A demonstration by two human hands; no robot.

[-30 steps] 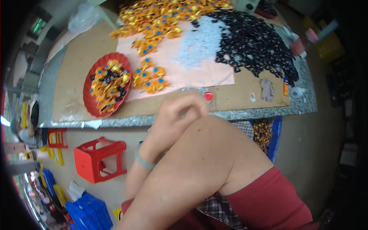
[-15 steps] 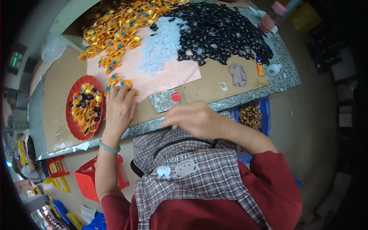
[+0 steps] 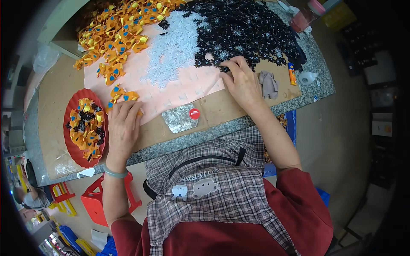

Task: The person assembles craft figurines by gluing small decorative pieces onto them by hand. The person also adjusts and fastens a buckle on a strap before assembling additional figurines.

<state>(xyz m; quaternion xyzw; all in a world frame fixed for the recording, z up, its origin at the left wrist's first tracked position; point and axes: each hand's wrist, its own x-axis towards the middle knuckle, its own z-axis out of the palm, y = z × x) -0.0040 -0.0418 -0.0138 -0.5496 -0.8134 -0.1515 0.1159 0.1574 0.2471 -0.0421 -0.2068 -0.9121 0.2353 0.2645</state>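
Note:
My left hand (image 3: pixel 123 130) lies on the pink sheet's near left edge, its fingers bent and close together. Small orange moulded pieces (image 3: pixel 122 94) with blue patches sit just beyond its fingertips, and a bit of orange shows beside them. My right hand (image 3: pixel 243 83) reaches to the near edge of a heap of small black pieces (image 3: pixel 252 34). Its thumb and index finger come together around a small black piece there, partly hidden by the fingers. Left of my left hand stands a red scalloped dish (image 3: pixel 69 141) holding mixed orange and black pieces.
White pieces (image 3: pixel 171 51) lie left of the black heap, with a large orange pile (image 3: pixel 124 25) farther left. A metal plate with a red cap (image 3: pixel 194 114) sits near the table's edge. At right are a grey cloth (image 3: pixel 268 84), an orange tube (image 3: pixel 292 74) and a white bottle (image 3: pixel 307 77).
My right hand has moved from over the table's front edge, away from me and to the right, to the black heap. My left hand remains by the orange pieces. The view has shifted slightly.

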